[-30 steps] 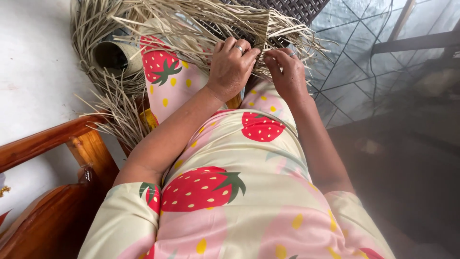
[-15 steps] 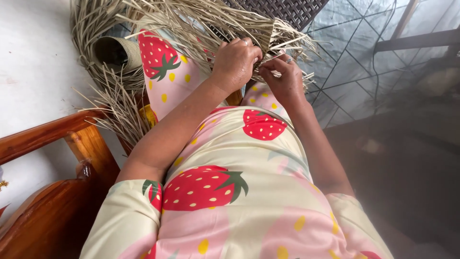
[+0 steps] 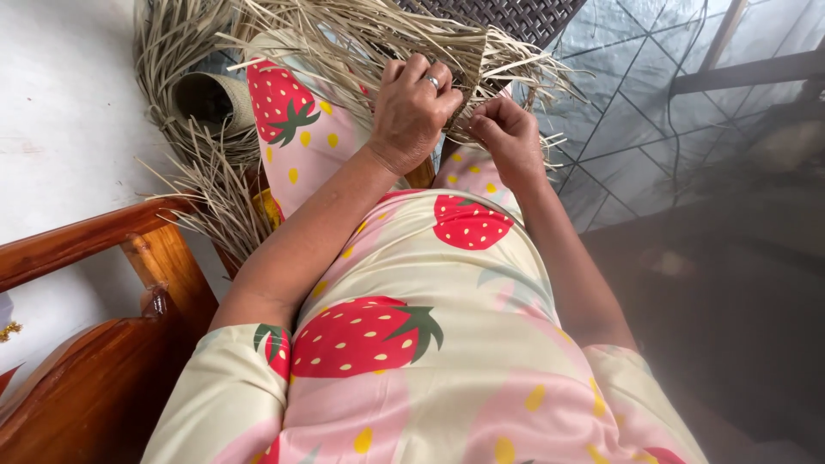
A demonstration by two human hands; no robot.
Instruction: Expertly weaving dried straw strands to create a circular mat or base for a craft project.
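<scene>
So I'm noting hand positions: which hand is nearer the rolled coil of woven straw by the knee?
Left. The left hand grips straw strips a short way right of the coil; the right hand pinches strips farther right, beyond the left.

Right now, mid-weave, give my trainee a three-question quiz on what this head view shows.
1. True or false: both hands grip the pale dried-straw woven piece at once.
2. Which hand wears the silver ring? A) left B) right C) neither
3. Fill in: the polished brown wooden armrest stands on the person's ____ side.

Key:
1. True. The left hand and the right hand both close their fingers on the strips, over the knees of the cream strawberry-print garment.
2. A.
3. Left. A rolled coil of woven straw lies beyond it on the pale floor.
</scene>
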